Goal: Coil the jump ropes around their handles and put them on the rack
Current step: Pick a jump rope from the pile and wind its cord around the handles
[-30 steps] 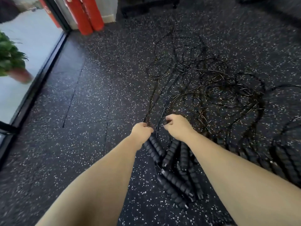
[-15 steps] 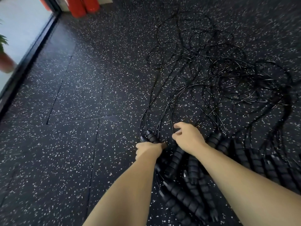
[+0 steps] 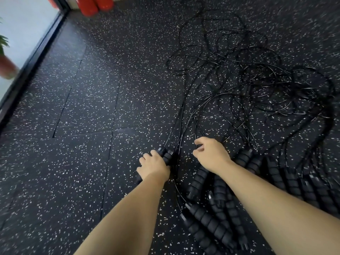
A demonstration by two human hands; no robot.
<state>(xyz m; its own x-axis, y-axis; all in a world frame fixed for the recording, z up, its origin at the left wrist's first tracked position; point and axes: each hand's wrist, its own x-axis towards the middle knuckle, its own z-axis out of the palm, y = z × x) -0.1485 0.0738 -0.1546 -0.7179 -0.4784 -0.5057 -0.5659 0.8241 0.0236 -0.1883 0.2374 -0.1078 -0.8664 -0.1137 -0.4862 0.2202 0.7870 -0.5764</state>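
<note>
We look down on a black rubber floor [image 3: 73, 162] flecked with white, its mats meeting in thin seams. Our left hand [image 3: 153, 166] is closed round two ribbed handles [image 3: 166, 155], its fingers [image 3: 145, 160] wrapped over them so that only the upper ends stick out past the knuckles. Thin black cords [image 3: 257, 85] run from those ends away across the floor. Our right hand [image 3: 211, 155] sits just beside the left, a little farther forward, with its fingers curled and thumb and forefinger drawn close together above the cords. We cannot tell whether it pinches one of them or nothing at all. The other jump ropes lie on the floor. A cluster of loose handles [image 3: 207, 223], black and ribbed like the held pair, lies between our forearms and under the right one, some crossing over others. More of them lie side by side in a row [image 3: 294, 181] to our right. Their cords spread ahead and to the right in a broad tangle of overlapping loops. At the far left a dark frame [image 3: 33, 57] borders the floor, with a potted plant [image 3: 5, 65] beyond it, and two red cylinders [image 3: 95, 4] stand at the top edge.
</note>
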